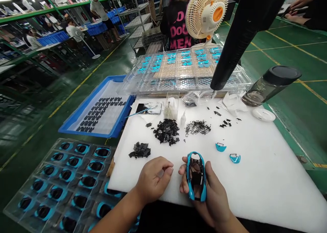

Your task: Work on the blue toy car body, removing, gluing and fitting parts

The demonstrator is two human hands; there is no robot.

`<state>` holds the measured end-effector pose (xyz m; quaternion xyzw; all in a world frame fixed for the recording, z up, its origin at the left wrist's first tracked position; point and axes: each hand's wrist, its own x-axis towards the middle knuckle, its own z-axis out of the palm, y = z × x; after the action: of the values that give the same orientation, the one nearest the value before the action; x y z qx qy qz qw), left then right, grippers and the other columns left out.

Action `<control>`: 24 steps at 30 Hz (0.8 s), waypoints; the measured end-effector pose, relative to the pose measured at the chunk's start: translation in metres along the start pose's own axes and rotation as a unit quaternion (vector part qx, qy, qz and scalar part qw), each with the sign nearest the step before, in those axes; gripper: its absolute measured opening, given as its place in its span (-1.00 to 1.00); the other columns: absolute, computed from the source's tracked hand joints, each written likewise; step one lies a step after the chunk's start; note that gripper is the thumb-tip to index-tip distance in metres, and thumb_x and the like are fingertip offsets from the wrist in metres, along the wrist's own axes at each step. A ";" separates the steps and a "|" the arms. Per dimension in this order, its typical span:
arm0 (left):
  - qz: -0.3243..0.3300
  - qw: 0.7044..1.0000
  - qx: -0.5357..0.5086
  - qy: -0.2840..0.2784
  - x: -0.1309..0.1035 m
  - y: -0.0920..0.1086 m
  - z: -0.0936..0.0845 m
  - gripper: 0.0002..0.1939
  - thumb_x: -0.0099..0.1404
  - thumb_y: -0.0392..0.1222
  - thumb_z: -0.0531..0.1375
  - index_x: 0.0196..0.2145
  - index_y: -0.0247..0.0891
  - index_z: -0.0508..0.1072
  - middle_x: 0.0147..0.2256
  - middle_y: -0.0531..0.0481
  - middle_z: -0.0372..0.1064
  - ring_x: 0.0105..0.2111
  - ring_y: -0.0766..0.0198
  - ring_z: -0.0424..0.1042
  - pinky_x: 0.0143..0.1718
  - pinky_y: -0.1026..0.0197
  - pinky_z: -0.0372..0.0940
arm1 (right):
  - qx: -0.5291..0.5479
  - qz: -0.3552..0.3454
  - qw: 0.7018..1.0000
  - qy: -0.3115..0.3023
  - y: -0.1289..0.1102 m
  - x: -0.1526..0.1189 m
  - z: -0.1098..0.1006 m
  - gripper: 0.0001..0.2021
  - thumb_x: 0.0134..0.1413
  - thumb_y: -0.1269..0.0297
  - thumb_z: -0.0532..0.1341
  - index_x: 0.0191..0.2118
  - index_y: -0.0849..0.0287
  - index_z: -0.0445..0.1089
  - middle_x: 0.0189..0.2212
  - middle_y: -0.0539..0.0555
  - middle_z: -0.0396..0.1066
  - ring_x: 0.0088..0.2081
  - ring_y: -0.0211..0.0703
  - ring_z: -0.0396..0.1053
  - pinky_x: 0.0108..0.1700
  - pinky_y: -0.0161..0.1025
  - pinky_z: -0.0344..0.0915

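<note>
My right hand holds a blue toy car body with a dark interior, fingers wrapped round its sides, over the front edge of the white work surface. To its left, my left hand is curled, thumb and index fingertips close together; anything between them is too small to make out. Beyond the hands lie a large pile of black parts, a smaller pile and a scatter of tiny black pieces. Two small blue parts rest right of the car.
A blue tray of black parts and clear trays of blue car bodies stand at the left. Clear trays, a fan and a person are behind. A black tool hangs near a bottle.
</note>
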<state>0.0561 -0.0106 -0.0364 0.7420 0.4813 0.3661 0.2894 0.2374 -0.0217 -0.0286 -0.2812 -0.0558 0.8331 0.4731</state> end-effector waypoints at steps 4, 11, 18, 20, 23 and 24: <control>-0.001 1.000 0.005 0.003 -0.001 0.001 0.000 -0.89 0.28 -0.34 0.12 -0.24 -0.24 0.41 -0.38 -0.04 0.42 -0.37 0.26 0.41 -0.31 0.24 0.29 | 0.001 0.004 1.000 0.000 0.000 0.000 0.000 -0.46 0.25 -0.11 -0.06 -0.02 0.22 0.42 -0.38 0.09 0.42 -0.49 -0.15 0.33 -0.32 -0.16 0.26; -0.006 1.000 0.000 -0.002 -0.001 0.001 0.000 -0.89 0.28 -0.35 0.13 -0.24 -0.24 0.40 -0.38 -0.04 0.42 -0.37 0.26 0.40 -0.31 0.23 0.28 | 0.002 0.009 1.000 -0.006 -0.002 0.000 0.000 -0.47 0.28 -0.08 -0.09 0.03 0.21 0.39 -0.36 0.08 0.42 -0.51 -0.17 0.32 -0.33 -0.16 0.27; 0.060 0.997 -0.045 -0.025 -0.003 -0.001 -0.004 -0.74 0.30 -0.27 0.14 -0.05 -0.19 0.39 -0.22 -0.11 0.41 -0.24 0.20 0.41 -0.21 0.17 0.33 | 0.001 0.008 1.000 -0.010 -0.004 0.000 0.000 -0.47 0.28 -0.07 -0.08 0.11 0.18 0.33 -0.17 0.13 0.44 -0.52 -0.21 0.32 -0.34 -0.16 0.29; 0.116 0.991 -0.041 -0.062 -0.005 -0.002 -0.006 -0.59 0.30 -0.09 0.17 0.10 -0.13 0.35 -0.04 -0.19 0.33 -0.09 0.09 0.38 -0.07 0.08 0.32 | 0.008 0.007 1.000 -0.008 -0.003 0.000 -0.001 -0.48 0.27 -0.08 -0.07 0.10 0.16 0.33 -0.16 0.12 0.44 -0.52 -0.20 0.32 -0.34 -0.16 0.30; 0.162 0.981 0.010 -0.102 -0.005 -0.002 -0.008 -0.39 0.25 0.16 0.18 0.20 -0.06 0.27 0.17 -0.25 0.11 0.12 -0.08 0.22 0.13 -0.07 0.17 | 0.009 0.009 1.000 -0.010 -0.003 0.000 -0.003 -0.48 0.27 -0.09 -0.06 0.08 0.15 0.36 -0.15 0.12 0.44 -0.52 -0.20 0.34 -0.36 -0.16 0.32; 0.167 0.979 0.026 -0.111 -0.004 -0.001 -0.008 -0.35 0.24 0.19 0.17 0.22 -0.05 0.25 0.21 -0.26 0.04 0.16 -0.12 0.16 0.17 -0.11 0.10 | 0.008 0.009 1.000 -0.010 -0.002 0.000 -0.003 -0.49 0.27 -0.08 -0.06 0.07 0.15 0.37 -0.15 0.12 0.44 -0.52 -0.20 0.34 -0.36 -0.17 0.32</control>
<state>0.0479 -0.0132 -0.0341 0.8554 0.3249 0.3115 0.2565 0.2409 -0.0209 -0.0305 -0.2690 -0.0511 0.8407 0.4673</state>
